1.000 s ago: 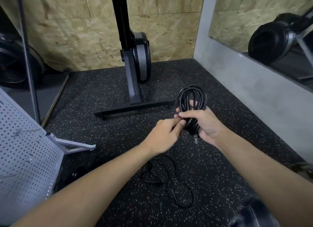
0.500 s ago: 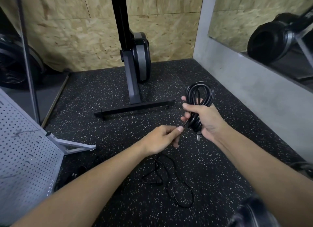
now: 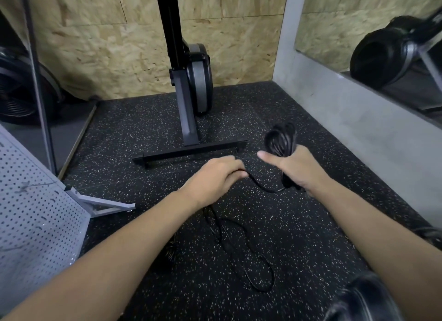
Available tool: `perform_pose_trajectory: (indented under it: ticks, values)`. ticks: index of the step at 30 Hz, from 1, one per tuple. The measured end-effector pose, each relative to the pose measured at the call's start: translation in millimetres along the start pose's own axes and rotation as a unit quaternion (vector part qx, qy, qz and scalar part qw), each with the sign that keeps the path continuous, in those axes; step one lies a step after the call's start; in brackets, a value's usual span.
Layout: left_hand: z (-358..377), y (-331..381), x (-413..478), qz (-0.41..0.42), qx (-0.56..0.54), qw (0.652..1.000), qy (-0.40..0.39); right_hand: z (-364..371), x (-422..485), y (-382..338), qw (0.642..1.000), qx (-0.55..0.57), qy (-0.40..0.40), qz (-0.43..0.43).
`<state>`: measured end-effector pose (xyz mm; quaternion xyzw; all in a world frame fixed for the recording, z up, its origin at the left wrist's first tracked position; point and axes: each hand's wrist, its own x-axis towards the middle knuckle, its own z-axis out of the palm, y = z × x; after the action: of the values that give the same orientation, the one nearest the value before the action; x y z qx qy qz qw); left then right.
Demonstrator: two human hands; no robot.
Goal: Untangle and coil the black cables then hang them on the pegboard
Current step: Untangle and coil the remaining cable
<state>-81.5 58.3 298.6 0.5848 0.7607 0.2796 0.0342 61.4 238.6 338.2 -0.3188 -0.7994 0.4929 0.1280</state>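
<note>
right hand (image 3: 299,170) grips coil (image 3: 281,141) | left hand (image 3: 215,179) curls round tail (image 3: 263,188), 9 o'clock of coil | risk: hard tug loosens loops; floor cable (image 3: 239,249) may snag

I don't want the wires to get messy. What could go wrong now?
The right grip holds the coil with its thumb off; loops might slip and spring apart. The left grip holds the tail; a hard tug could yank loops loose. The loose cable on the floor might tangle with it.
</note>
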Motion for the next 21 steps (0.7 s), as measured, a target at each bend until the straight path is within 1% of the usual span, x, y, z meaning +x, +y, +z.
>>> perform_pose_trajectory:
  ticks: [2,4,6,9,11,14,16,18,21]
  values:
    - [-3.8,11.8,4.5,0.031,0.001,0.999,0.018,4.1,-3.8,-1.9,0.997,-0.022,-0.072,-0.018]
    - [-8.9,19.8,6.1,0.045,-0.032,0.997,0.060,6.4,-2.7,-1.9,0.989,-0.026,-0.146,-0.021]
    - [-14.0,27.1,7.1,0.034,-0.074,0.991,0.102,8.1,-3.2,-1.9,0.977,-0.032,-0.209,-0.023]
    - [-18.6,41.7,7.8,-0.006,-0.140,0.984,0.114,14.3,-4.5,-1.4,0.960,-0.022,-0.279,-0.013]
    - [-18.2,44.1,9.4,-0.019,-0.152,0.981,0.121,20.3,-5.6,-1.0,0.957,-0.013,-0.289,0.012]
    - [-17.6,36.1,9.5,-0.037,-0.143,0.978,0.144,28.1,-3.3,4.1,0.966,-0.030,-0.242,0.088]
    - [-17.7,29.5,7.2,-0.052,-0.132,0.979,0.146,28.2,-3.7,3.1,0.963,-0.037,-0.234,0.128]
    - [-17.6,23.3,5.6,-0.067,-0.120,0.981,0.136,26.0,-5.5,-0.4,0.958,-0.012,-0.257,0.130]
    - [-20.5,10.6,3.8,-0.107,-0.130,0.981,0.093,21.3,-7.7,-2.0,0.952,0.023,-0.279,0.128]
